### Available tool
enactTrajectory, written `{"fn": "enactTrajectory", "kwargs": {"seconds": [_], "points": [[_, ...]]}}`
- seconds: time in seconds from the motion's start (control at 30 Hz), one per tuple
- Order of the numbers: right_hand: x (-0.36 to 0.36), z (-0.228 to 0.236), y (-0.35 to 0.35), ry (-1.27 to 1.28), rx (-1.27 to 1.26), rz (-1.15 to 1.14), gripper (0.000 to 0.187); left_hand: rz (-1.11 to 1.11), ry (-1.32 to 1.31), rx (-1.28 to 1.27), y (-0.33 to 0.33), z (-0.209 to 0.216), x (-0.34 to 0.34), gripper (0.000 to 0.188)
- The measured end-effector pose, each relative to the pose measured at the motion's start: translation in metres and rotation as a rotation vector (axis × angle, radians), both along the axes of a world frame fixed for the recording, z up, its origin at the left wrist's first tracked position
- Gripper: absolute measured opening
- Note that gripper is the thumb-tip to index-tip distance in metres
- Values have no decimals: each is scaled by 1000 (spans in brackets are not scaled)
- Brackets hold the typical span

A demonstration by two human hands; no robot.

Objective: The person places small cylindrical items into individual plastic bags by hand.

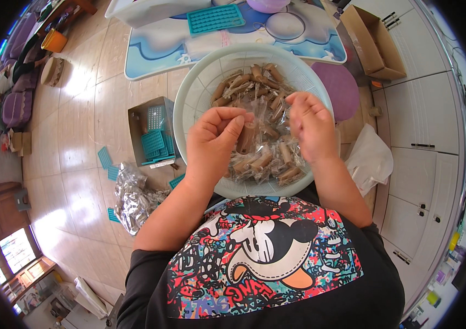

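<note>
Far left of the frame: sofa cushions [16, 104], purple, along the wall. Left of centre, on the tiled floor [79, 142]: an open cardboard box [148, 131] holding teal plastic trays, with a clear bag [131, 200] of wrappers just below it. Centre: a white plastic basket [200, 82], round and slotted, resting on the person's lap, filled with brown rolls in clear wrappers [263, 159]. Left hand [213, 140], over the basket's middle, fingers curled in and pinched on one wrapped roll [246, 137]. Right hand [309, 126], just beside it, fingertips drawn together on the same wrapper's edge; exact hold hard to tell. Upper right: a purple stool [342, 88] and an empty carton [372, 41]. Right edge: white cabinets [424, 159].
</note>
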State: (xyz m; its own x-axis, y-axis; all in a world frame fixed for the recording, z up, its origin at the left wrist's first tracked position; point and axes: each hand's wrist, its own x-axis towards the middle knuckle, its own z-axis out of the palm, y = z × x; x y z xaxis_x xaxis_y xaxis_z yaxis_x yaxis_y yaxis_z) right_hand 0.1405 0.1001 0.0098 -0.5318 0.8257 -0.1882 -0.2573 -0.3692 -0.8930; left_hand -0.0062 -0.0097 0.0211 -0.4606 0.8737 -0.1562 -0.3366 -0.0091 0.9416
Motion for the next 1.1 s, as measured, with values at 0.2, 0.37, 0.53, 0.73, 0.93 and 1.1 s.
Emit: {"fn": "enactTrajectory", "kwargs": {"seconds": [0.2, 0.37, 0.53, 0.73, 0.93, 1.1], "points": [[-10, -1, -20, -200, 146, 173, 14, -53, 0, -41, -1, 1, -2, 8], [-7, -5, -18, -129, 128, 137, 11, -56, 8, -62, -2, -1, -2, 10], [-3, -13, -16, -37, -66, 185, 13, -86, -3, -74, -3, -2, -7, 12], [0, -13, -15, -72, -25, 241, 14, -202, 122, -95, -5, -5, -7, 13], [34, -18, 6, -446, 491, 144, 12, -84, 325, -126, 16, -9, -13, 17], [52, -18, -3, -796, 961, 403, 13, -326, 913, -213, 58, -21, -19, 21]]}}
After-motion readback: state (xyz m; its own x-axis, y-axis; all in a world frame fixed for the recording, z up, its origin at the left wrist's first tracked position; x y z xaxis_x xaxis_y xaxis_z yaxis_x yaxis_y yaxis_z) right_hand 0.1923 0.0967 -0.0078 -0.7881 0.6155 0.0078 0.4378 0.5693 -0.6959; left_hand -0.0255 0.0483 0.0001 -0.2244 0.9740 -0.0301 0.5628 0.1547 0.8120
